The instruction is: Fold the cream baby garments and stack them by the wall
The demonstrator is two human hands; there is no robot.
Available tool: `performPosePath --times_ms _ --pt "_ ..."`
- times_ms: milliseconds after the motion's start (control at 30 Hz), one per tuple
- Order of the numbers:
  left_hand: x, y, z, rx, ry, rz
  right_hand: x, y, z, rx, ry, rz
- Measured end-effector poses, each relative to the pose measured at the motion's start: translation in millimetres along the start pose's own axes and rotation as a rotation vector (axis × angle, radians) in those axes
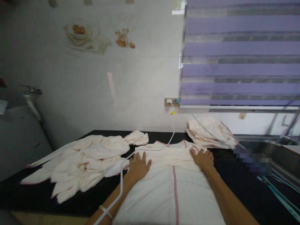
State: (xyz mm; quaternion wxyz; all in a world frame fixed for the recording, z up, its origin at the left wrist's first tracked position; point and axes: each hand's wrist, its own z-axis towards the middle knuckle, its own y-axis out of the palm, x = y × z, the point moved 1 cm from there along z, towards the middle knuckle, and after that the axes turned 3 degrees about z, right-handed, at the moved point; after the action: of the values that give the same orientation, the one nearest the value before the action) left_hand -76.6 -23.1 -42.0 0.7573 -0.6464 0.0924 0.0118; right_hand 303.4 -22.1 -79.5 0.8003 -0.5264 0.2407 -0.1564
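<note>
1. The left hand (138,165) is laid flat, fingers spread, on a cream garment (168,187) spread across the dark table (234,184); nothing is gripped.
2. The right hand (202,157) is pressed palm-down on the same garment near its upper folds, fingers open.
3. A pink stripe (174,187) is seen running down the cloth between the two hands.
4. A white cable (122,184) is draped over the left forearm.
5. A heap of cream garments (82,162) is seen left of the left hand; a folded stack (208,132) lies beyond the right hand.
</note>
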Motion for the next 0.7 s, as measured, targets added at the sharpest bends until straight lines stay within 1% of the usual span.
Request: performPosePath --times_ms 67,167,300,367,533,700 --pt "-2.1 0.4 1.0 -0.018 0.006 -0.012 1.4 1.9 2.0 -0.047 -0.013 -0.012" --pt "-5.0 1.5 0.4 -0.017 0.016 -0.034 3.6 2.3 3.1 -0.064 -0.025 -0.038" --pt "-7.1 3.6 -2.2 0.041 0.045 -0.034 8.5 -1.3 1.7 0.004 -0.064 -0.048" --pt "-7.8 4.6 -3.4 0.069 0.050 -0.031 12.5 -3.7 1.4 0.017 -0.090 -0.035" --pt "-10.4 6.7 -6.9 0.121 0.064 -0.061 20.0 -7.2 1.7 -0.102 -0.089 -0.029" --pt "-12.0 7.9 -7.6 0.155 0.077 -0.077 22.8 -16.3 1.1 -0.152 -0.103 -0.006"
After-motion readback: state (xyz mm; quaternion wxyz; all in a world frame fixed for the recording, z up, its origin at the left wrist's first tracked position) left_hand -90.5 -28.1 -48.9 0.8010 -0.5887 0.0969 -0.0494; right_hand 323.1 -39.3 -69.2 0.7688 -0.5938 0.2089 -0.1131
